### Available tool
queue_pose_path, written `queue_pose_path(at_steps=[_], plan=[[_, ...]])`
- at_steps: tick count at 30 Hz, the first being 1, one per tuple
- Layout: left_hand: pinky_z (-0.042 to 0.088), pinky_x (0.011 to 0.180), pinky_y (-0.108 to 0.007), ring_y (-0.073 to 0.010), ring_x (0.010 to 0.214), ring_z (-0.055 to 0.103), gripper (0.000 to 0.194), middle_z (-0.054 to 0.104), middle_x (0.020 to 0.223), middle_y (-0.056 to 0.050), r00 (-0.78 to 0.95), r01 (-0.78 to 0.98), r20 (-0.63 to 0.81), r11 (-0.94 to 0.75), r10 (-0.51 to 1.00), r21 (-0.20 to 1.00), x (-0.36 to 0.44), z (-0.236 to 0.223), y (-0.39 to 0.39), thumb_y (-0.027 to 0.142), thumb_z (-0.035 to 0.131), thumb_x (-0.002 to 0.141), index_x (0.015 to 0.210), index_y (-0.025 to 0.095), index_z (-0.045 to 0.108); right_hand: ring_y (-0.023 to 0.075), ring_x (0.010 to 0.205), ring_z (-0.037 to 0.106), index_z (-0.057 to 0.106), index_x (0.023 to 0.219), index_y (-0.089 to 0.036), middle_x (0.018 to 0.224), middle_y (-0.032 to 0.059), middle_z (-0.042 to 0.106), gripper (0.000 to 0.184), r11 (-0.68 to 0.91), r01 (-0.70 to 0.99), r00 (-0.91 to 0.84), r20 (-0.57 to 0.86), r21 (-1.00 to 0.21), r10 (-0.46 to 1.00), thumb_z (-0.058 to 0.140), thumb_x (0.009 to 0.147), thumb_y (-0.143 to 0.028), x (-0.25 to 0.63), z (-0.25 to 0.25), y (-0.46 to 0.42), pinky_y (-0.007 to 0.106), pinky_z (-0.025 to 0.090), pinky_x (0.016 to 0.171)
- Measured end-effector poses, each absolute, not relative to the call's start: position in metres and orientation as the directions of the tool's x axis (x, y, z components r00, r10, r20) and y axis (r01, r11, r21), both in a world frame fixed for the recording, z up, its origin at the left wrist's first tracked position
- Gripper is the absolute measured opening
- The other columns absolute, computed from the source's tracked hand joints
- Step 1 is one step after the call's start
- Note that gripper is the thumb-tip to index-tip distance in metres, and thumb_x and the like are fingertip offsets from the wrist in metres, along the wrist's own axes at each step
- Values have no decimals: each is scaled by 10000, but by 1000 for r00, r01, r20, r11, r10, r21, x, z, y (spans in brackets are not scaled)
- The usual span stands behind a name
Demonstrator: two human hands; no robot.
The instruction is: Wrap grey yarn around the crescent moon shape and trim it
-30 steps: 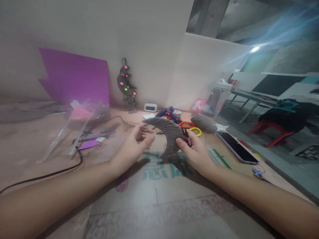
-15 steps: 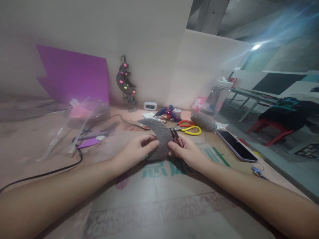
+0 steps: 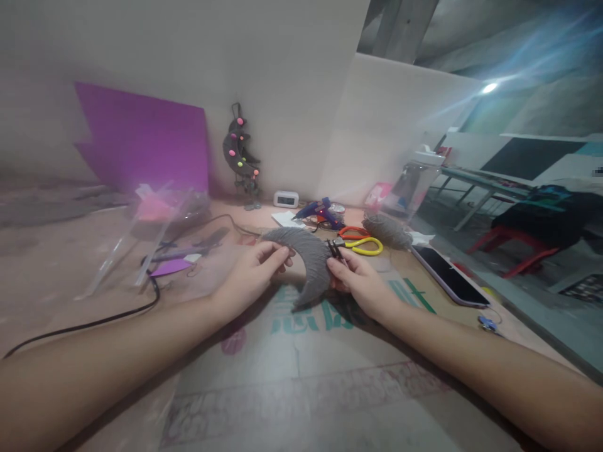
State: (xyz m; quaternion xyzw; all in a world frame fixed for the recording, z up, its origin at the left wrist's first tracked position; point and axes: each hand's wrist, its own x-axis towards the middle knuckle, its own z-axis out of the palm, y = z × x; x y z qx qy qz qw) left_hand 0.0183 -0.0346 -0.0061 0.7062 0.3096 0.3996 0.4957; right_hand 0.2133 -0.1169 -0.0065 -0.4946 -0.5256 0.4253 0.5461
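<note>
A grey crescent moon wrapped in yarn [image 3: 313,260] is held between my two hands above the table, its horns pointing left. My left hand [image 3: 264,267] is closed at the upper horn, thumb and fingers pinched at the inner curve. My right hand [image 3: 355,276] grips the outer edge with the thumb in front. A small dark-tipped tool with two prongs, like thread snips [image 3: 333,249], sticks up from the same hand; its handles are mostly hidden by the fingers. Just behind lie pliers with red and yellow handles [image 3: 362,245].
A blue glue gun [image 3: 320,213] with a lit red light, a white digital clock [image 3: 286,199] and grey yarn [image 3: 386,231] sit behind. A phone [image 3: 450,276] lies right. A decorated crescent [image 3: 240,150] hangs on the wall. A black cord [image 3: 117,312] crosses the left side.
The crescent has turned and lifted slightly, and its lower horn now shows. My left hand has moved up along the inner curve towards the upper horn. My right hand still holds the outer edge.
</note>
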Motion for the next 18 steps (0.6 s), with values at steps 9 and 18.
queue_pose_path(at_steps=[9, 18], plan=[[465, 665, -265, -135, 670, 576, 236, 609, 734, 5, 584, -11, 164, -194, 795, 981, 18, -4, -37, 377, 608, 820, 911, 163, 653, 130, 609, 499, 583, 712, -191, 671, -24, 556, 321, 162, -105, 269, 128, -981, 954, 737, 730, -472, 219, -4, -121, 247, 402, 577], [384, 559, -215, -107, 607, 491, 201, 514, 636, 28, 579, -98, 79, -27, 812, 995, 17, -4, -42, 272, 478, 877, 697, 191, 519, 148, 630, 495, 591, 704, -214, 684, -21, 565, 319, 125, -61, 273, 104, -990, 956, 742, 700, -495, 218, -3, -115, 259, 390, 585]])
